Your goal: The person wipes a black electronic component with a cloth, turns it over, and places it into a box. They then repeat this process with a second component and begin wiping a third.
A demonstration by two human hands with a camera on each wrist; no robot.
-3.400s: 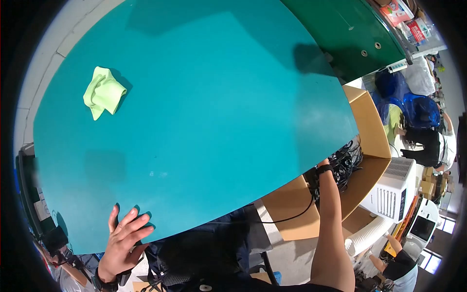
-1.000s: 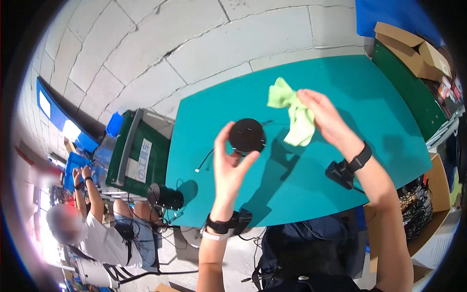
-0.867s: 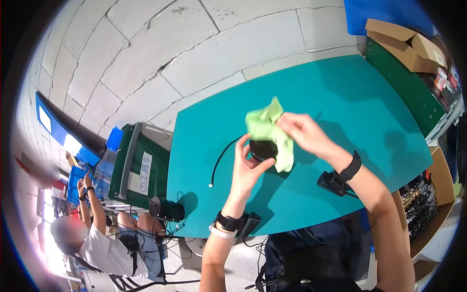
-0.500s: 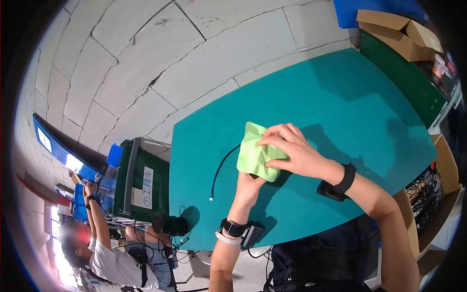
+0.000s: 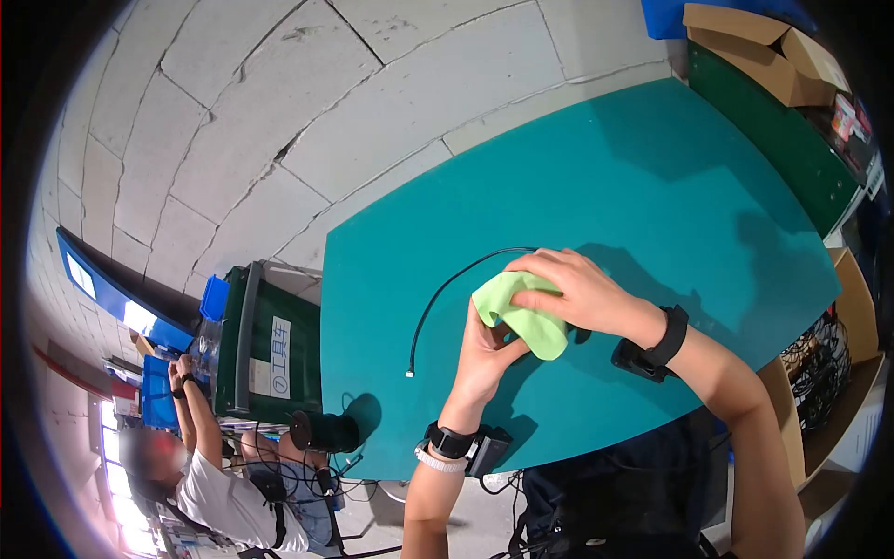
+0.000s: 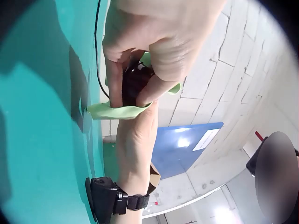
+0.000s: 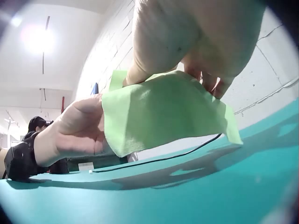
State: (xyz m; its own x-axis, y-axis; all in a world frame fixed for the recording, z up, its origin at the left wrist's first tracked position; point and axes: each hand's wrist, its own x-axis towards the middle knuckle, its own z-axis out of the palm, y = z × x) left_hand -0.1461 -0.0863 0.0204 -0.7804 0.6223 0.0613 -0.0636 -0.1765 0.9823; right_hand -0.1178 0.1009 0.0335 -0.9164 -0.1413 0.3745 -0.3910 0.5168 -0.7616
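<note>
My left hand (image 5: pixel 480 361) grips a black round device (image 6: pixel 135 84) from below, fingers and thumb around its sides. A light green cloth (image 5: pixel 529 321) is draped over the device and hides most of it. From above, my right hand (image 5: pixel 587 293) holds the cloth against the device, with fingers and thumb bent over it. In the right wrist view the cloth (image 7: pixel 163 112) hangs down between the two hands. A thin black cable (image 5: pixel 436 303) curves away to the left and ends in a small white connector (image 5: pixel 410 374). Both hands are above the teal table (image 5: pixel 643 186).
Another black cylinder (image 5: pixel 324 432) with tangled cables stands at the table's left edge. A green cabinet (image 5: pixel 275 359) adjoins that side, with a seated person (image 5: pixel 233 494) nearby. At right, a cardboard box (image 5: pixel 857 345) holds many black cables. A block wall (image 5: pixel 372 112) runs behind.
The cloth, earlier lying on the table and then lifted in my right hand, has come left onto the device. My left hand has brought the device rightward, and my right hand now works the cloth over it.
</note>
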